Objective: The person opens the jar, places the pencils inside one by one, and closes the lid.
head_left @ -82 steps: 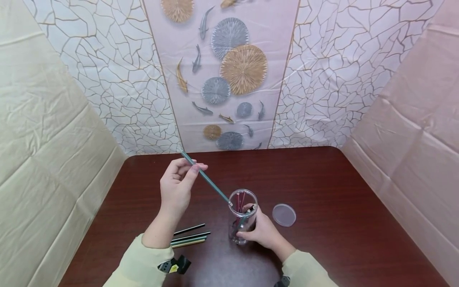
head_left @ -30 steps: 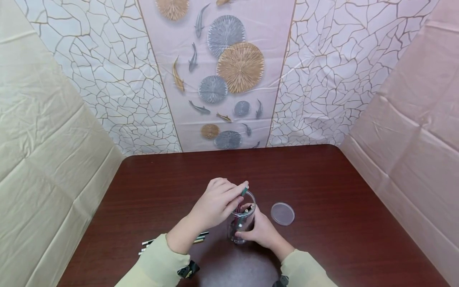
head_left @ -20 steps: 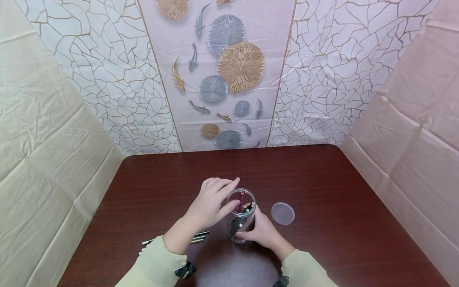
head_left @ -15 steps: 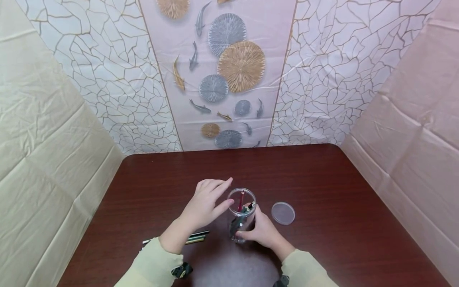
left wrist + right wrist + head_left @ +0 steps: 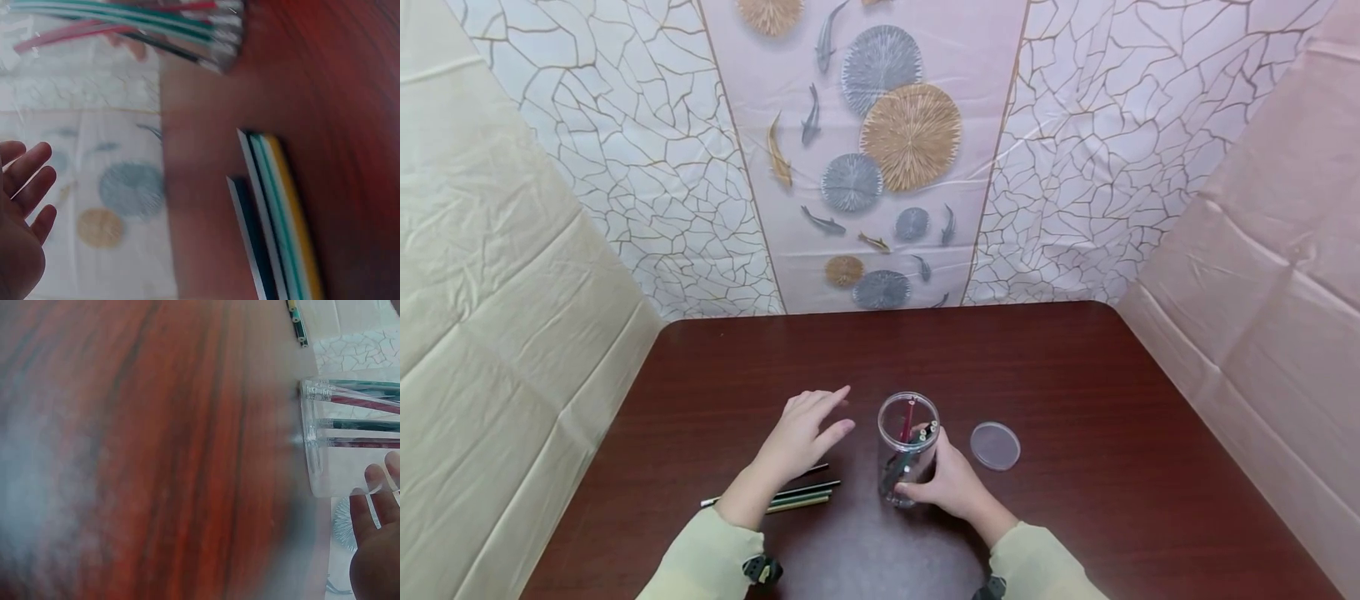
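My right hand grips the side of a clear plastic jar that stands upright on the table. Several pencils, red, green and black, lean inside it; the right wrist view shows the jar's base and the fingers curled at its wall. To the left, my left hand hovers with fingers extended and nothing in them. Under and beside it lie loose pencils, black, green and yellow, partly hidden by the wrist. The left wrist view shows these pencils close together.
A round clear lid lies flat to the right of the jar. The dark red-brown table ends at a patterned backdrop, with pale cloth walls on both sides.
The left hand lowered a green pencil into the jar and let go. It has since drawn back left and down over the loose pencils. The right hand stays on the jar.
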The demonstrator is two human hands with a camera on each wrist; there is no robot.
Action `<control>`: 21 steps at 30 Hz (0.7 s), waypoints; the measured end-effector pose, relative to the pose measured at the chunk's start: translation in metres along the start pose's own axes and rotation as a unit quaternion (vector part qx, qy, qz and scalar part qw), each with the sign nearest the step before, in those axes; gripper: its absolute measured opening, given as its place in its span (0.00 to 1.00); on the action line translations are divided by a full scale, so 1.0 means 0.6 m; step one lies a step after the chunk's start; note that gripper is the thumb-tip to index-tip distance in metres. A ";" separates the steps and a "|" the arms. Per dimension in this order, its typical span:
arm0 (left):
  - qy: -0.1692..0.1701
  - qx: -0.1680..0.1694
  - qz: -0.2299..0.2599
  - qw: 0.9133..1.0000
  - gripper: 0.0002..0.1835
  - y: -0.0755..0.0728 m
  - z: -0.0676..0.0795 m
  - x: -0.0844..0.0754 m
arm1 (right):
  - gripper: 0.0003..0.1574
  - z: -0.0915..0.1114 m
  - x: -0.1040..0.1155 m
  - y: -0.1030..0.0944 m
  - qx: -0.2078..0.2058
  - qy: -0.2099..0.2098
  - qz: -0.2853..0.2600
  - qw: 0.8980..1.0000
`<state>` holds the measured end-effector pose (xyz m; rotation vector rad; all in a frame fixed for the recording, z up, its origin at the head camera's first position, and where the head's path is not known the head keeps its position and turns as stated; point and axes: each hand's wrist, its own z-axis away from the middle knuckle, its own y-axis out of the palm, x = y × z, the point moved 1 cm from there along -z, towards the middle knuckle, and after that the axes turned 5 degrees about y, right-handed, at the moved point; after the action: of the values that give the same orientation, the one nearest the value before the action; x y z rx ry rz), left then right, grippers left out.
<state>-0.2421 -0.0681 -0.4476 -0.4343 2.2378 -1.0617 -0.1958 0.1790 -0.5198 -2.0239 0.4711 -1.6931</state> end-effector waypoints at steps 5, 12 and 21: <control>-0.045 0.013 -0.019 0.999 0.27 0.007 0.033 0.039 | 0.57 0.000 -0.001 0.001 -0.005 0.001 0.005 1.000; -0.097 0.022 -0.016 0.995 0.27 0.010 0.070 0.073 | 0.54 -0.003 -0.005 0.003 -0.007 -0.017 0.010 1.000; -0.118 0.026 -0.020 0.993 0.27 0.010 0.092 0.098 | 0.51 -0.005 -0.004 0.004 -0.003 -0.015 0.010 1.000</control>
<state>-0.2506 -0.1273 -0.5022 -0.5540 1.9972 -1.0299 -0.1989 0.1780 -0.5226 -2.0392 0.4843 -1.6479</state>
